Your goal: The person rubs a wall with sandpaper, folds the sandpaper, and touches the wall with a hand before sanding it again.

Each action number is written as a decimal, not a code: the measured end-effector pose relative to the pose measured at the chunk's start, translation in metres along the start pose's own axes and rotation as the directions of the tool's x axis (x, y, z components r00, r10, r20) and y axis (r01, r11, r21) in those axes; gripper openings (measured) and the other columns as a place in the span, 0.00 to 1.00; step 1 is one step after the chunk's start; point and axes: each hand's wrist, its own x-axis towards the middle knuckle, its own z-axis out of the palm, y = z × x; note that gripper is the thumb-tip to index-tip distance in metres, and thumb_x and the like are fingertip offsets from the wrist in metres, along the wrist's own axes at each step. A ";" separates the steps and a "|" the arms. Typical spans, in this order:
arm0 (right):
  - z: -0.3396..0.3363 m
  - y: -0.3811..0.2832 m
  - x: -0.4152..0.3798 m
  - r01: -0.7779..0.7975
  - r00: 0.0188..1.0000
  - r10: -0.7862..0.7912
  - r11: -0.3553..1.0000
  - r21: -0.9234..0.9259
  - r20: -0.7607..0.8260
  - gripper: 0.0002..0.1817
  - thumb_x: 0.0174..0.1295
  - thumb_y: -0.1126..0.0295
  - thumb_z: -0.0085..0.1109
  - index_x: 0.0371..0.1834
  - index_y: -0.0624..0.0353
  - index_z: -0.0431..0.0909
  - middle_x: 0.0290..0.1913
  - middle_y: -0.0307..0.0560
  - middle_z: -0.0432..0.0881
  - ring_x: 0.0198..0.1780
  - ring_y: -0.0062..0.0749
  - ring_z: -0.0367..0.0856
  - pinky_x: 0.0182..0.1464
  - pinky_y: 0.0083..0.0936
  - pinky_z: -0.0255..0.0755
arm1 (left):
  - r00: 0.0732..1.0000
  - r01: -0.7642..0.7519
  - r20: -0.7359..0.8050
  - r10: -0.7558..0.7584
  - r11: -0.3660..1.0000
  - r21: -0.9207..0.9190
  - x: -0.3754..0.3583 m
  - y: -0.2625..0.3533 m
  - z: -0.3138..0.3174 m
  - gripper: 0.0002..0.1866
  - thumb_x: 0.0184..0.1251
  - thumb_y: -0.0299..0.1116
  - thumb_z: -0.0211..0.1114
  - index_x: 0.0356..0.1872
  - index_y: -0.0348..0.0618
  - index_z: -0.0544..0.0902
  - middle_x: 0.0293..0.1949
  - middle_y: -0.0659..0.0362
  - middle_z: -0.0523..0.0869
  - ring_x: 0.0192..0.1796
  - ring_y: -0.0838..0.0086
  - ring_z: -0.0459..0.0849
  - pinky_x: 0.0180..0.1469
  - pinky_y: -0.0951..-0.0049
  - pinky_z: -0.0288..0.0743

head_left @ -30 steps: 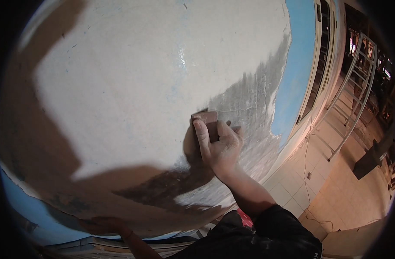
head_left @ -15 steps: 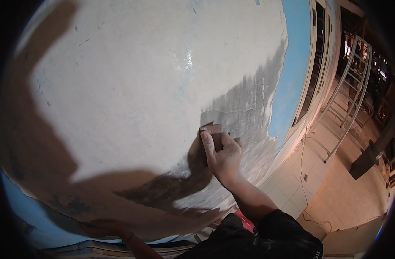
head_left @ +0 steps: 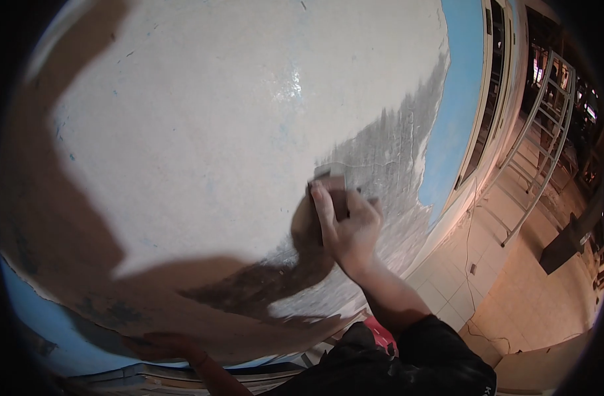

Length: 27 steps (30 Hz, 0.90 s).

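Right hand (head_left: 355, 231) is mid-scene, closed round a brown block (head_left: 337, 187). Thumb lies along the block's left side, fingers curl in at the right; grip looks firm. Hand is slightly blurred on my feed. Block is up at the wall (head_left: 203, 125), at the left border of a rough dark grey patch (head_left: 384, 148). Can't confirm full-face contact from this angle.

Grey patch runs from the block off to the right, with a streaky lower part below the hand. Pale surface fills the left and far part of the wall, with small blue flecks and one shiny spot. Blue paint (head_left: 462, 86) borders it on the right along a ragged edge; more blue at near left.

Left hand (head_left: 163, 346) is low at near left, in deep shadow, fingers looking stretched out along the wall. Too dim to tell whether the palm touches.

Hard shadow of the right hand and arm falls left of and below them. I've got a black sleeve (head_left: 440, 350) at the near edge, a bit of pink-red material (head_left: 384, 336) just left of it.

Right side: framed opening (head_left: 483, 112), metal ladder (head_left: 538, 148), thin cable (head_left: 468, 254) on the tiled floor (head_left: 440, 280), dark boxy object (head_left: 561, 249).
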 end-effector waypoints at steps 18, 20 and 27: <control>0.005 0.015 -0.013 0.106 0.993 -0.108 0.993 -0.052 -0.040 0.23 0.50 0.55 0.67 0.09 0.51 0.66 0.08 0.41 0.68 0.11 0.32 0.62 0.30 0.28 0.55 | 1.000 0.003 -0.009 -0.003 0.999 -0.041 0.006 0.011 -0.003 0.27 0.73 0.46 0.38 0.60 0.34 0.64 0.57 0.44 0.69 0.59 0.51 0.69 0.59 0.55 0.62; 0.000 0.018 -0.030 0.073 0.997 -0.073 0.995 -0.065 0.004 0.22 0.50 0.55 0.67 0.10 0.52 0.67 0.08 0.40 0.68 0.11 0.32 0.62 0.30 0.28 0.55 | 1.000 0.006 -0.020 -0.007 1.000 -0.026 0.002 0.003 0.000 0.27 0.73 0.46 0.38 0.60 0.33 0.64 0.57 0.44 0.70 0.59 0.51 0.69 0.59 0.55 0.62; 0.002 0.005 0.011 0.195 0.974 -0.201 0.979 -0.059 -0.105 0.22 0.49 0.57 0.68 0.10 0.50 0.65 0.10 0.38 0.67 0.11 0.30 0.63 0.27 0.26 0.52 | 1.000 0.008 0.010 -0.008 0.998 -0.055 0.004 0.005 -0.002 0.27 0.73 0.47 0.38 0.60 0.34 0.64 0.58 0.44 0.69 0.59 0.51 0.68 0.60 0.55 0.62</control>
